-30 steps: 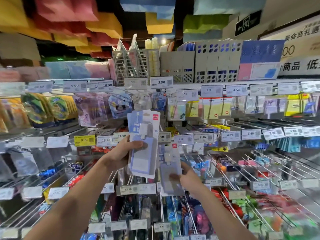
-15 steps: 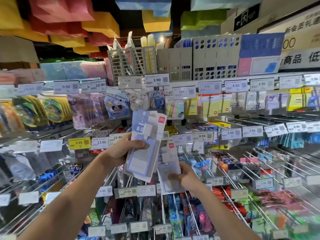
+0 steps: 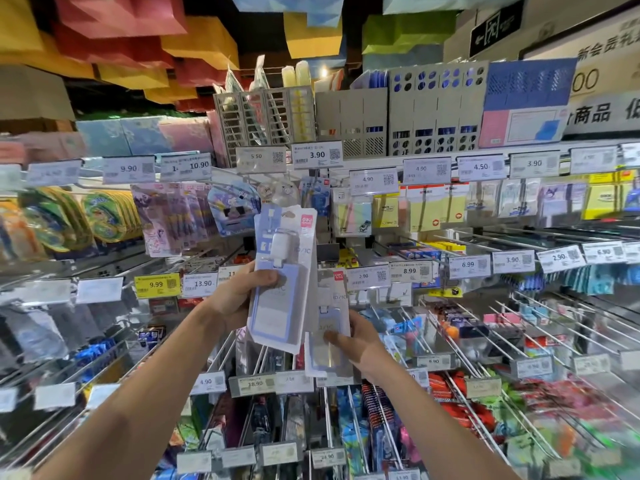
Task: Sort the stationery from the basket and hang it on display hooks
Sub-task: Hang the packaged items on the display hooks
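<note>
My left hand [image 3: 239,296] grips a packaged pale-blue ID card holder [image 3: 282,282] by its left edge and holds it upright, slightly tilted, in front of the display rack. My right hand [image 3: 356,341] holds a second, similar card-holder pack [image 3: 329,327] lower and to the right, thumb pressed on its front. That pack hangs among the metal display hooks [image 3: 446,327]; whether it sits on a hook I cannot tell. No basket is in view.
Rows of hooks with price tags [image 3: 317,154] carry sticky notes [image 3: 433,209], cartoon packs [image 3: 166,220] and coloured stationery. Grey file organisers [image 3: 436,112] stand on the top shelf. Coloured paper bags [image 3: 121,15] hang overhead.
My left hand has raised its card-holder pack a little higher against the rack. My right hand keeps its pack at about the same place. The view has tilted slightly.
</note>
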Tool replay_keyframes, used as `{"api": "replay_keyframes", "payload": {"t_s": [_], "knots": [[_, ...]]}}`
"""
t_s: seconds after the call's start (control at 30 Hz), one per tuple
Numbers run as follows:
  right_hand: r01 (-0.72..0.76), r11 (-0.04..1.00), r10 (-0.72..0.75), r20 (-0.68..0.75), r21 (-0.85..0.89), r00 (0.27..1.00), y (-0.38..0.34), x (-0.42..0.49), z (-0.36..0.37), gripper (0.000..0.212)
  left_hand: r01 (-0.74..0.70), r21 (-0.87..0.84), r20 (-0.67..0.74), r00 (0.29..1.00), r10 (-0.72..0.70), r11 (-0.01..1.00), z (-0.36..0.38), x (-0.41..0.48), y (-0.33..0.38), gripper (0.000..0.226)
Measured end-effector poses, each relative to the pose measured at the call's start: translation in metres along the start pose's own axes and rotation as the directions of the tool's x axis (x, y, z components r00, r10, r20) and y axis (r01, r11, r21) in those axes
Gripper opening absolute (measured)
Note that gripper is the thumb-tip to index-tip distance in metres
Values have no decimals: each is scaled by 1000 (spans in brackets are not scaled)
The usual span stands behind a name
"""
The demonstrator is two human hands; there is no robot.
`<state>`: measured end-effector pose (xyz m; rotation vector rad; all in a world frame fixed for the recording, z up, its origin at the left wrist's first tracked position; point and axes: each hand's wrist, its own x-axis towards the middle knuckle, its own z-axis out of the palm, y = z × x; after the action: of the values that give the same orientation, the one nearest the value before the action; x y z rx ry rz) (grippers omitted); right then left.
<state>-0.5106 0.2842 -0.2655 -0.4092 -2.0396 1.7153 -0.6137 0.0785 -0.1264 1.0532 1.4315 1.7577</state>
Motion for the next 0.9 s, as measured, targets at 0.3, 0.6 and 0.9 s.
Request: {"api": "replay_keyframes", "payload": {"t_s": [0.3, 0.6, 0.9], "knots": [[-131, 944, 140, 10, -303, 990, -21, 32, 11, 40, -10, -11, 27, 1000, 10, 1000, -1, -1, -2, 103], [-185, 899, 153, -110, -396, 982, 8, 56, 7, 29, 6, 36, 43, 999, -7, 999, -3, 3, -3, 93], [323, 946, -305, -349, -7, 886, -63, -33, 6, 28, -29, 18, 77, 997, 28, 999, 2, 4, -8, 71]]}}
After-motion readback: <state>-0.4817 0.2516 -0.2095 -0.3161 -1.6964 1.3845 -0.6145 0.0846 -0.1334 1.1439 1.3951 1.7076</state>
